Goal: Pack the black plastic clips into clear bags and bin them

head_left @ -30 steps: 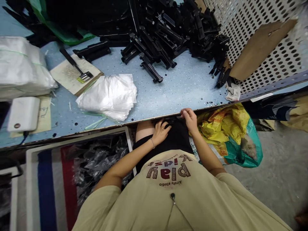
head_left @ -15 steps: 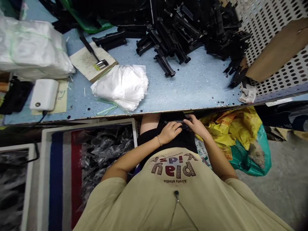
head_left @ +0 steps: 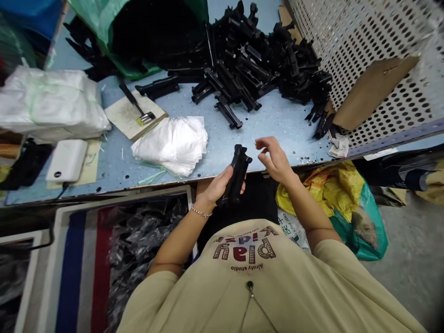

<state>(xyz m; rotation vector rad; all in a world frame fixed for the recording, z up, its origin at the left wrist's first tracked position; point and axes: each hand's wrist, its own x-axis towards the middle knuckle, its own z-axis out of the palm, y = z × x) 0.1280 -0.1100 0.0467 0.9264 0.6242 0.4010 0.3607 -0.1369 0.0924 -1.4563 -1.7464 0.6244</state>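
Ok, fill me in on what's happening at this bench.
A person sits at a blue worktable. The left hand grips one long black plastic part near the table's front edge, while the right hand hovers beside it, fingers loosely curled, holding nothing. A big pile of similar black parts lies farther back, and a stack of clear plastic bags rests to the left.

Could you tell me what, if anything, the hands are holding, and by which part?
The left hand grips a black plastic part by its lower half; the right hand holds nothing.
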